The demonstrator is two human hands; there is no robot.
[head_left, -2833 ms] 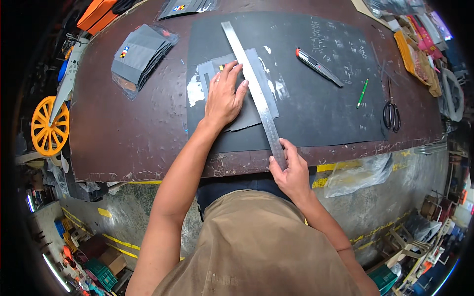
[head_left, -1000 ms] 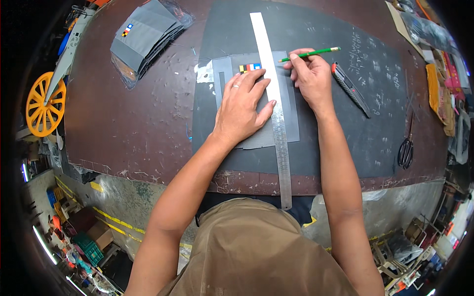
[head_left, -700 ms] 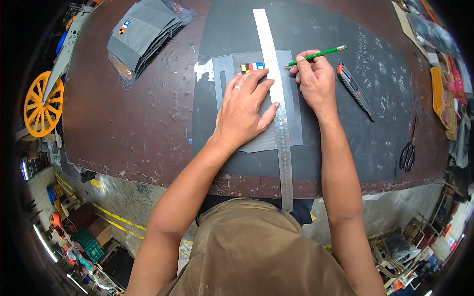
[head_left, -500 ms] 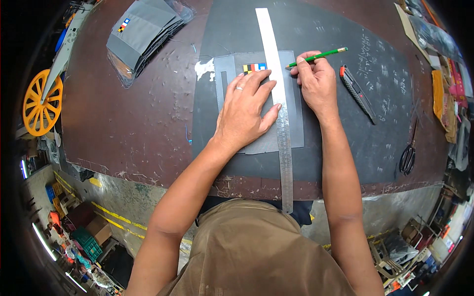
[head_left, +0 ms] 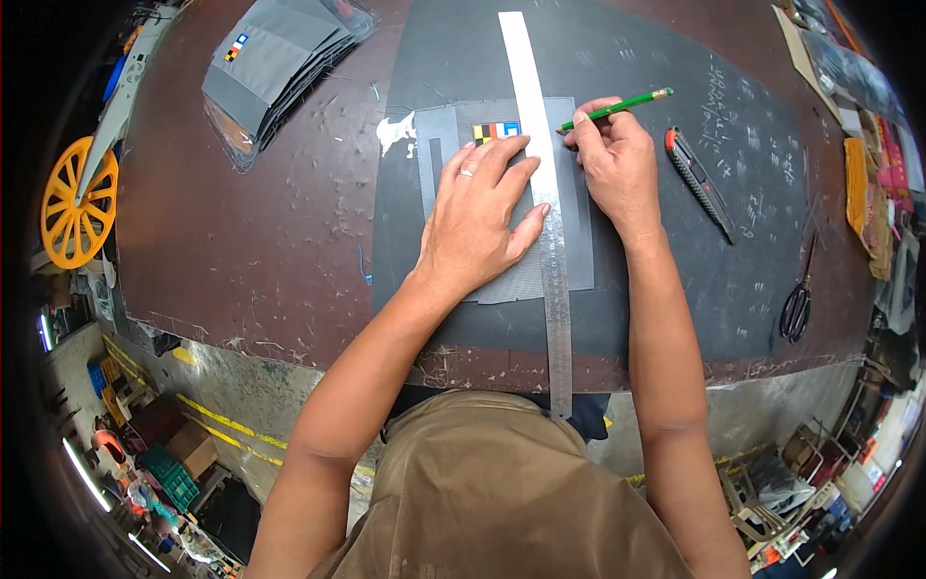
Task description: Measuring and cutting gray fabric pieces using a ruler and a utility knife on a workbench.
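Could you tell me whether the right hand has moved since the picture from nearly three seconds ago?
Yes. The right hand went from the metal ruler's near end at the table edge up to its far half, and now holds a green pencil.

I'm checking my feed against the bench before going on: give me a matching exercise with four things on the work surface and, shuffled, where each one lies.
Things:
1. metal ruler
2. green pencil
3. utility knife
4. scissors

Places:
A. near the table's right edge, on the dark mat
B. gripped in the right hand
C. pressed by the left hand across the grey fabric piece
D. lying free just right of the right hand

Pairs: 1-C, 2-B, 3-D, 4-A
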